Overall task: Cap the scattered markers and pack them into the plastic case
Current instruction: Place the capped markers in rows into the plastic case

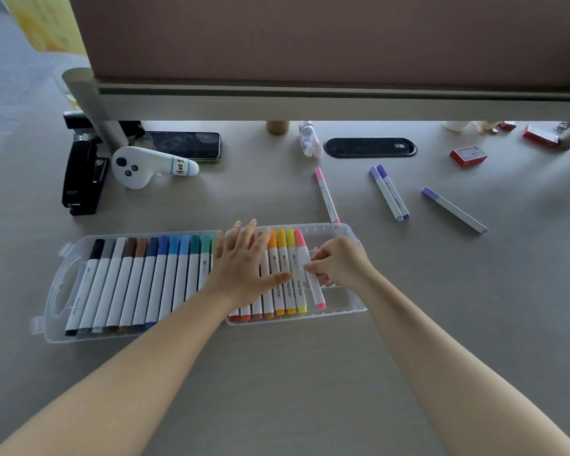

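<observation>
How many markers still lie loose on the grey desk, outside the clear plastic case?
4: a pink-capped marker just behind the case, two purple ones side by side farther right, one lilac rightmost. None seems hidden.

Soft, dim daylight; faint shadows; slight overall blur; wide-angle edge distortion
</observation>
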A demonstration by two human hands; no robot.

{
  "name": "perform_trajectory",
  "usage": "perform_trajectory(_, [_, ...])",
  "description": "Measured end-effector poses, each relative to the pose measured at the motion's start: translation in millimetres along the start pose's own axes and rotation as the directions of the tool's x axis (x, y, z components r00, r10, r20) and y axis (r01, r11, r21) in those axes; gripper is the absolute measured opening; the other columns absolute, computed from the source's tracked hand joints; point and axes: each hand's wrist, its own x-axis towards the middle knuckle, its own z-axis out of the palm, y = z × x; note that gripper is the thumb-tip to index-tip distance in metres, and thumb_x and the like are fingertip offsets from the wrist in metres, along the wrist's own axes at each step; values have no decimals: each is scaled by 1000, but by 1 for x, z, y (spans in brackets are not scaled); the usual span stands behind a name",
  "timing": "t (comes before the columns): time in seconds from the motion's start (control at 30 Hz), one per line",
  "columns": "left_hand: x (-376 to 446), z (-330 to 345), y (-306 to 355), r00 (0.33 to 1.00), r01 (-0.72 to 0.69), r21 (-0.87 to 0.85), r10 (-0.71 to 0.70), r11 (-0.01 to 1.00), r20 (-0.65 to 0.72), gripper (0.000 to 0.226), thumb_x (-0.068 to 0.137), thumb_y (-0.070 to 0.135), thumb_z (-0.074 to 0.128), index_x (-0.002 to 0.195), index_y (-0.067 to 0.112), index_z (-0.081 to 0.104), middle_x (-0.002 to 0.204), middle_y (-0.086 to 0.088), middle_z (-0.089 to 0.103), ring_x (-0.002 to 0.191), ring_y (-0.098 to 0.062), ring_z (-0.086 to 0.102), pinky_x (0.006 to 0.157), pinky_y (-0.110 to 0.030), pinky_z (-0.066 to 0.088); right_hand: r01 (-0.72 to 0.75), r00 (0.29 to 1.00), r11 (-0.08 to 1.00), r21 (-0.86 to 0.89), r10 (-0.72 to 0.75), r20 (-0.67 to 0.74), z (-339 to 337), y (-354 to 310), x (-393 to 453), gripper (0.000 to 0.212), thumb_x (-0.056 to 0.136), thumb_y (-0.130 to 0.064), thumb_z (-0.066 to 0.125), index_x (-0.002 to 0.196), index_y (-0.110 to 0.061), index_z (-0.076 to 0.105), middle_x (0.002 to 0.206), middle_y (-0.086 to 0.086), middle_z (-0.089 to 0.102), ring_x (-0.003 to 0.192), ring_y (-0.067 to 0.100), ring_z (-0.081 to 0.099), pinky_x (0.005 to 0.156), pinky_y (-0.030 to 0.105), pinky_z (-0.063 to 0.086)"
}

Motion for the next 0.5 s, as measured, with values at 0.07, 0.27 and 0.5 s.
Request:
perform_trajectory(0.07, [0,1,2,1000,-9,2,9,1000,5,140,28,94,-20,146,24,9,156,-4,0,143,-28,-7,114,-48,-6,-6,1000,1000,-19,7,20,-2,0,1,18,82,-22,66,86,-5,67,79,5,69,70,15,64,76,30,57])
perform_trajectory(0.27, [5,-3,17,997,-78,63,76,995,31,87,76,75,35,146,33,4,156,-4,-8,143,-29,-13,113,-47,-10,60,952,993,99,-27,-304,-26,7,15,16,82,-17,61,90,-5,68,68,-3,59,57,12,49,56,24,40])
perform_trajectory(0.5, [18,2,25,994,-51,161,33,986,109,86,70,81,31,138,50,-10,152,-5,-25,138,-37,-24,110,-56,-14,78,905,994,74,-39,-423,-40,7,57,40,86,-22,57,125,-17,54,125,8,57,108,25,55,89,33,45])
